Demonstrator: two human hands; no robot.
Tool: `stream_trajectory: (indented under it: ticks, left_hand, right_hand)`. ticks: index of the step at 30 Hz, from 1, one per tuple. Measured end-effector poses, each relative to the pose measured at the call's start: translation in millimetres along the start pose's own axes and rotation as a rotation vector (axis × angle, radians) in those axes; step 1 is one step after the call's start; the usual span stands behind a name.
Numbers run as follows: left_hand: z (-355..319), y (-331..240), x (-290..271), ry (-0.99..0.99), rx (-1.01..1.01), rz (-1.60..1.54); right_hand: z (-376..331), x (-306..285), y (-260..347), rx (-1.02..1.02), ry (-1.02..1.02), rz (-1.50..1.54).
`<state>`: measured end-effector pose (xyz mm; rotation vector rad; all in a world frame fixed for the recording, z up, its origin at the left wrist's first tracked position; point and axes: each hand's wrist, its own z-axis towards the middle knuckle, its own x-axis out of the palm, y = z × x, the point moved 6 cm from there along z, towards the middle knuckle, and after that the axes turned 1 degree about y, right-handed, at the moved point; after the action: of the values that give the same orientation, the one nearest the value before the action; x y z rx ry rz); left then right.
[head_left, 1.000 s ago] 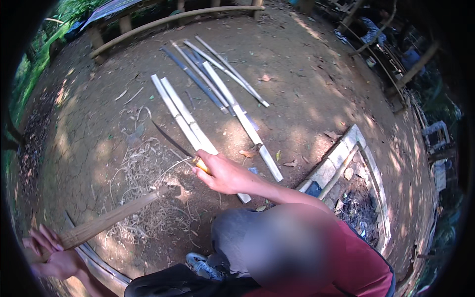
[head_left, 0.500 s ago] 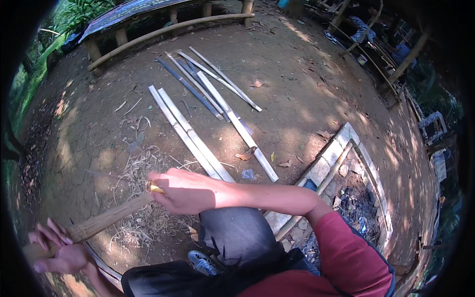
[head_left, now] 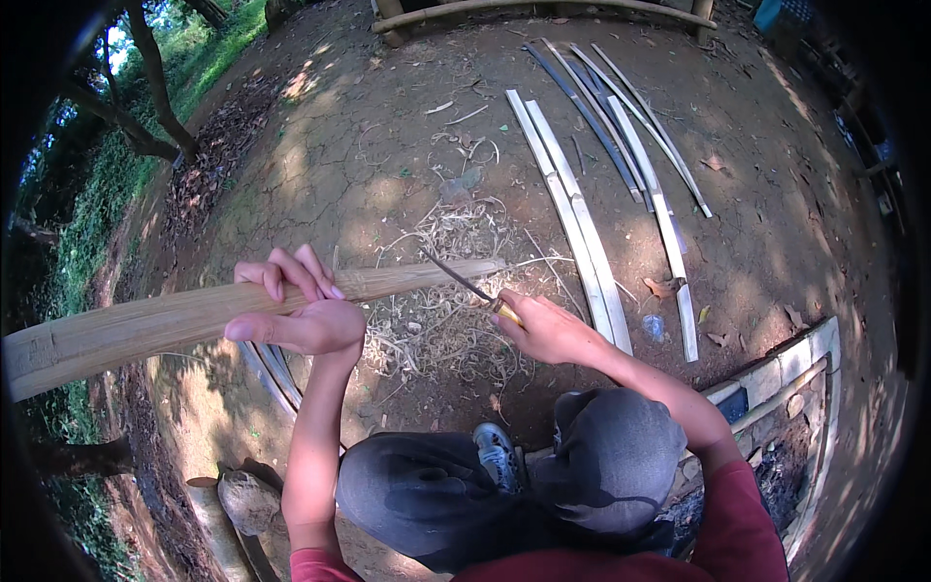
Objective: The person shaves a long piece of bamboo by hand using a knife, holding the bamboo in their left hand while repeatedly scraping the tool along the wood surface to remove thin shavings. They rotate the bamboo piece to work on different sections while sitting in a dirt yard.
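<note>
A long bamboo slat [head_left: 145, 322] reaches in from the left edge and tapers toward the middle of the view. My left hand [head_left: 308, 312] is wrapped round it, fingers over the far edge and thumb along the near one. In my closed right hand [head_left: 551, 330] is a knife [head_left: 458, 275] with a yellow handle and a thin dark blade. The blade points up and left, crossing the slat near its narrow end; whether it touches the wood I cannot tell. Below the slat's tip lies a heap of curly pale shavings [head_left: 441, 339] on the dirt.
Two pale split strips [head_left: 572, 218] lie side by side right of the shavings, with several more strips [head_left: 648, 165] beyond. A block-edged fire pit [head_left: 766, 373] is at lower right. Cut logs [head_left: 218, 524] sit at lower left; a bamboo bench [head_left: 543, 8] stands at the far edge.
The view has swung left. My left hand and the slat now appear higher and farther right, the slat more level. My right hand with the knife is now beside the slat's narrow end.
</note>
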<state>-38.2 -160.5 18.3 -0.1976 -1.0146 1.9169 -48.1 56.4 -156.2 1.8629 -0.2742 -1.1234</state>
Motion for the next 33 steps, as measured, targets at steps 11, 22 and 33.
stream_trajectory:
  ticks: [11, 22, 33]
  left_hand:
    - [-16.1, 8.7, 1.4, 0.006, -0.053, 0.118]
    - [-9.1, 13.0, -0.9, -0.084, -0.039, 0.069]
    - [-31.6, -4.6, 28.7, 0.146, -0.052, -0.030]
  right_hand:
    - [26.8, 39.8, -15.1, -0.025, -0.096, 0.172]
    - [36.7, 52.0, -26.2, -0.025, -0.169, 0.126]
    - [32.5, 38.2, -26.6, 0.013, -0.229, 0.216]
